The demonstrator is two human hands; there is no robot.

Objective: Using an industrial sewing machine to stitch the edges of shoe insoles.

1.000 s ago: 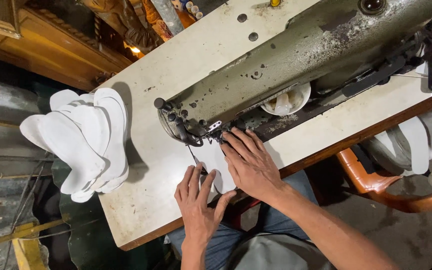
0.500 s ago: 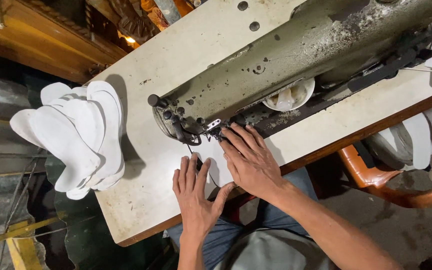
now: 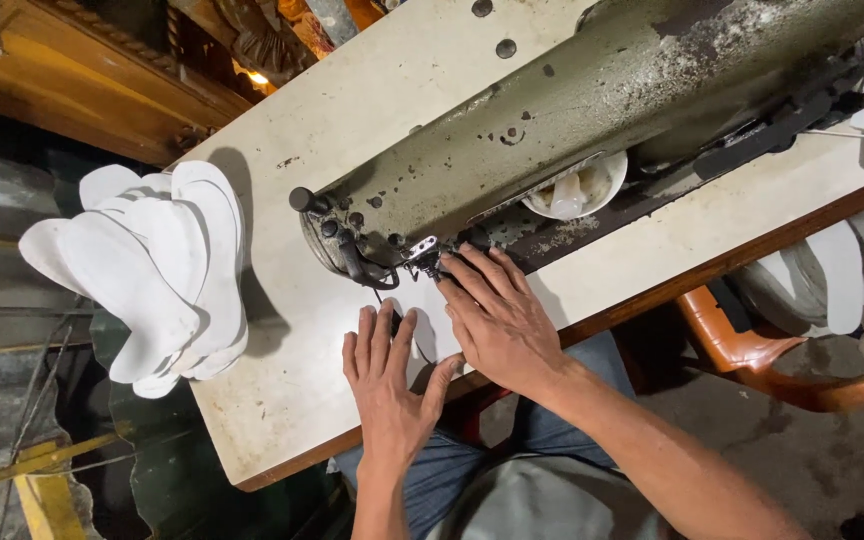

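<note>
There is a single view, from a camera worn on the person's head, looking steeply down over the sewing table (image 3: pixel 282 400). It sits close above the work: the left hand (image 3: pixel 389 385) and right hand (image 3: pixel 497 318) fill the lower middle, with the forearms entering from the bottom edge. The frame is turned, so the table's near edge runs slantwise from lower left to upper right. The sewing machine (image 3: pixel 592 110) crosses the top, partly cut off, and floor shows at lower right.
</note>
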